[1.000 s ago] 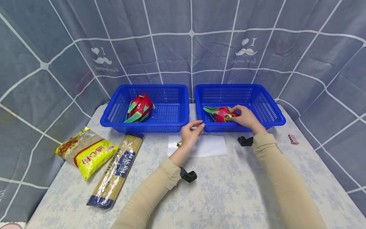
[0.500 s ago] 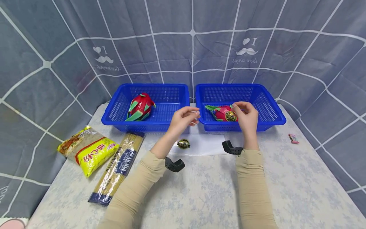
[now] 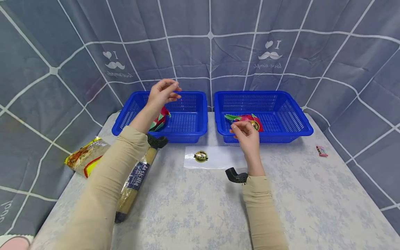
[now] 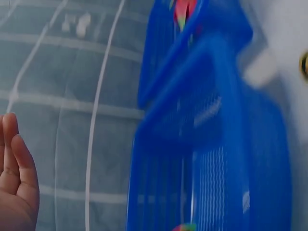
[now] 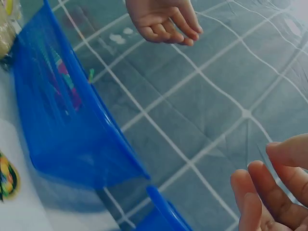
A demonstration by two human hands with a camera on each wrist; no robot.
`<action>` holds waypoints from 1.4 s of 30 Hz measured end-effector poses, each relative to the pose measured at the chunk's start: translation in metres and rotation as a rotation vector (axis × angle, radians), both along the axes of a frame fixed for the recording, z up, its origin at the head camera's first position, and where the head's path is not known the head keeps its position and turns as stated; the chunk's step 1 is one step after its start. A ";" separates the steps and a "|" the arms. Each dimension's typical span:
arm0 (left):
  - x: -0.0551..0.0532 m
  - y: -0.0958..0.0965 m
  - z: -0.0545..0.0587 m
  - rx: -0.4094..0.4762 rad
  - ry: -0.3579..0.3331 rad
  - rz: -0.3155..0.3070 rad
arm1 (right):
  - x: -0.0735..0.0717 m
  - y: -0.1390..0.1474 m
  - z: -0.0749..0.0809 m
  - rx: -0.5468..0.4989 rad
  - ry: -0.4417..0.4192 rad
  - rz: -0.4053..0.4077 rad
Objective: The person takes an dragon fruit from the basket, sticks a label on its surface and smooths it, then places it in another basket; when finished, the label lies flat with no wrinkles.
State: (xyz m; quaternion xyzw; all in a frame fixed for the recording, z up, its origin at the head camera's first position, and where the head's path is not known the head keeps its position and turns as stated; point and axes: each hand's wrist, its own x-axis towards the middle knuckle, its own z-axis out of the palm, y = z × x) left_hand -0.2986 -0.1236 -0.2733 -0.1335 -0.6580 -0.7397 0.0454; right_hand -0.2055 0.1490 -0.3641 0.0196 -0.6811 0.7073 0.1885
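My left hand (image 3: 163,93) is raised over the left blue basket (image 3: 192,134), fingers loosely bent; the right wrist view shows the same hand (image 5: 161,21) against the curtain. Partly behind that arm, a red and green dragon fruit (image 3: 163,117) lies in the basket. My right hand (image 3: 248,136) hovers before the right blue basket (image 3: 290,133), its fingers (image 5: 284,211) loosely curled with a gap to the thumb. In this basket lies another dragon fruit (image 3: 239,118) bearing a round black-and-gold sticker (image 3: 255,125). A similar sticker (image 3: 201,156) sits on a white paper sheet (image 3: 225,159).
On the left, a spaghetti pack (image 3: 137,177) and a yellow noodle bag (image 3: 89,156) lie partly under the left sleeve (image 3: 103,180). A small red-and-pink wrapped packet (image 3: 321,151) is at the table's right. Behind the baskets hangs a grey-blue checked curtain (image 3: 193,55).
My right hand has let go of the sticker, now on the right dragon fruit, and drawn back leftward. The left hand has swung up and left, over the left basket.
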 end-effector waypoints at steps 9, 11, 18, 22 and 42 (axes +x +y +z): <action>-0.021 -0.052 0.005 0.007 -0.035 0.168 | -0.004 -0.026 -0.008 0.040 -0.024 0.085; -0.024 -0.058 0.001 0.002 -0.052 0.204 | -0.002 -0.031 -0.008 0.049 -0.033 0.092; -0.030 -0.076 -0.015 -0.021 -0.128 0.262 | -0.008 -0.041 -0.025 0.068 -0.045 0.136; -0.032 -0.081 -0.026 -0.035 -0.162 0.249 | -0.012 -0.045 -0.032 0.102 -0.078 0.163; -0.040 -0.085 -0.073 -0.246 -0.302 0.249 | -0.018 -0.061 -0.050 0.115 -0.172 0.262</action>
